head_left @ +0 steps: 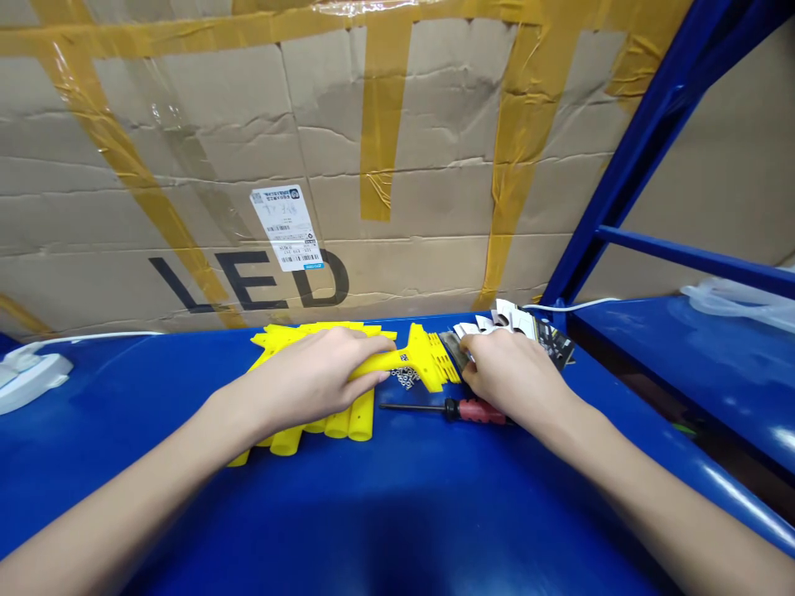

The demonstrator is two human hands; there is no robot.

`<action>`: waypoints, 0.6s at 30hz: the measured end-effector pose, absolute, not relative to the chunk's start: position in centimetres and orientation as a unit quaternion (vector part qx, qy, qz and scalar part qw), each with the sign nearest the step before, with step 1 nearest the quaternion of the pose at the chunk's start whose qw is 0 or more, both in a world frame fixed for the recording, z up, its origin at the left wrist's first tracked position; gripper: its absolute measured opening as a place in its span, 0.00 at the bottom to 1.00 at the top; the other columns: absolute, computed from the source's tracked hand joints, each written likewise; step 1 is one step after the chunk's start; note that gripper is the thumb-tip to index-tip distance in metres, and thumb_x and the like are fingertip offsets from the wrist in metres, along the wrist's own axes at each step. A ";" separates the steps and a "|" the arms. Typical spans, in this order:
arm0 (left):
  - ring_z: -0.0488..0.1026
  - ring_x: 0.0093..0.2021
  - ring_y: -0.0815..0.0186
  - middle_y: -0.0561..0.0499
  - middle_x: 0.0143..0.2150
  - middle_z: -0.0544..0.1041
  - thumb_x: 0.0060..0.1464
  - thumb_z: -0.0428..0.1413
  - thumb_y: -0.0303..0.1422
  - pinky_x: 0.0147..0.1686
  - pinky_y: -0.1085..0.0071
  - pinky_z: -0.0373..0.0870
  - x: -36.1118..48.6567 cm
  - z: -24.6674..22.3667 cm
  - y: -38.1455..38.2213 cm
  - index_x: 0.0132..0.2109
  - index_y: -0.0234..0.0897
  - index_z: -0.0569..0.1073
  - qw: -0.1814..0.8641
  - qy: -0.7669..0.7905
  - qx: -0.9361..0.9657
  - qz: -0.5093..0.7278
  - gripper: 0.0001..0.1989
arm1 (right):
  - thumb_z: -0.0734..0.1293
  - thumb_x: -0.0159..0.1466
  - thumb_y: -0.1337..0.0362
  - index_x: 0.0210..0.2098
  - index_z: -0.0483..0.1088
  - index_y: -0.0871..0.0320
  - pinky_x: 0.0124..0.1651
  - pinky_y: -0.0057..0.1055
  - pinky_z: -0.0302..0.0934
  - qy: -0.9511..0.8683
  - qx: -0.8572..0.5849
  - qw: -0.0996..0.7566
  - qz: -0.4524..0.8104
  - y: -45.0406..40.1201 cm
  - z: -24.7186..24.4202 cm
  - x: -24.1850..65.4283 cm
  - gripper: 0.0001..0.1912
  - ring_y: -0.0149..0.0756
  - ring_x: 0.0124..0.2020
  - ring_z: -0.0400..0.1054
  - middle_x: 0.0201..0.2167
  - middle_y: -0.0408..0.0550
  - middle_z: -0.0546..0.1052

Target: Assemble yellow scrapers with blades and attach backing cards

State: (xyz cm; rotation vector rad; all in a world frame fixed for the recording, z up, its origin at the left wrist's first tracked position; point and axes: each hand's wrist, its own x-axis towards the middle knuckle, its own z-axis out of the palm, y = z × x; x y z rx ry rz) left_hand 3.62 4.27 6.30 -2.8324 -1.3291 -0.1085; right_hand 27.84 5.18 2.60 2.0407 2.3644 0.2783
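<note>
My left hand (329, 371) is wrapped round the shaft of a yellow T-shaped plastic handle (380, 362), whose wide head points right. Under and behind that hand lie several yellow plastic tubes (360, 418). Small metal nuts (407, 377) are heaped just below the held handle. Several flat yellow plastic pieces (444, 358) sit side by side beyond its head. My right hand (513, 372) is closed, fingertips down at dark flat pieces (453, 349) beside folded printed papers (513, 314); what it pinches is hidden. A screwdriver (472, 410) with a red and black grip lies partly beneath that hand.
A large taped cardboard box (435, 248) stands behind the blue table (397, 513). On the right rises a blue metal frame (621, 182). A white plastic device (34, 381) with a cable is at the left, and clear plastic (739, 302) lies far right.
</note>
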 end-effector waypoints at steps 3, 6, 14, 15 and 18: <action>0.76 0.57 0.48 0.41 0.58 0.78 0.69 0.48 0.43 0.54 0.49 0.73 3.7 6.4 4.1 0.65 0.40 0.70 0.013 -0.420 -0.907 -0.030 0.23 | 0.63 0.60 0.73 0.41 0.79 0.62 0.32 0.36 0.61 0.755 0.648 -0.004 0.101 5.2 2.6 27.7 0.14 0.54 0.37 0.78 0.35 0.62 0.81; 0.76 0.56 0.48 0.41 0.57 0.79 0.69 0.48 0.43 0.54 0.49 0.73 3.8 6.5 4.0 0.64 0.40 0.71 0.018 -0.414 -0.910 -0.027 0.23 | 0.62 0.61 0.74 0.41 0.79 0.61 0.32 0.36 0.62 0.748 0.654 -0.011 0.111 5.0 2.8 27.9 0.15 0.54 0.37 0.78 0.34 0.62 0.82; 0.77 0.54 0.48 0.41 0.57 0.79 0.68 0.48 0.43 0.51 0.51 0.75 3.7 6.5 4.0 0.63 0.41 0.72 0.020 -0.410 -0.911 -0.033 0.22 | 0.72 0.59 0.61 0.51 0.74 0.58 0.29 0.35 0.69 0.609 0.560 -0.487 -0.279 4.0 3.6 28.8 0.21 0.37 0.22 0.73 0.28 0.47 0.80; 0.77 0.54 0.48 0.41 0.58 0.79 0.68 0.49 0.43 0.51 0.51 0.75 3.7 6.5 4.0 0.64 0.41 0.71 0.018 -0.411 -0.911 -0.034 0.22 | 0.74 0.56 0.60 0.53 0.73 0.58 0.27 0.33 0.68 0.568 0.528 -0.510 -0.373 3.9 3.6 28.7 0.26 0.34 0.20 0.71 0.26 0.44 0.79; 0.78 0.54 0.48 0.41 0.58 0.79 0.68 0.49 0.43 0.52 0.51 0.74 3.7 6.7 3.9 0.63 0.40 0.72 0.015 -0.421 -0.907 -0.027 0.23 | 0.79 0.47 0.64 0.51 0.72 0.59 0.23 0.28 0.62 0.477 0.463 -0.526 -0.531 4.0 3.4 28.6 0.32 0.28 0.19 0.65 0.22 0.39 0.75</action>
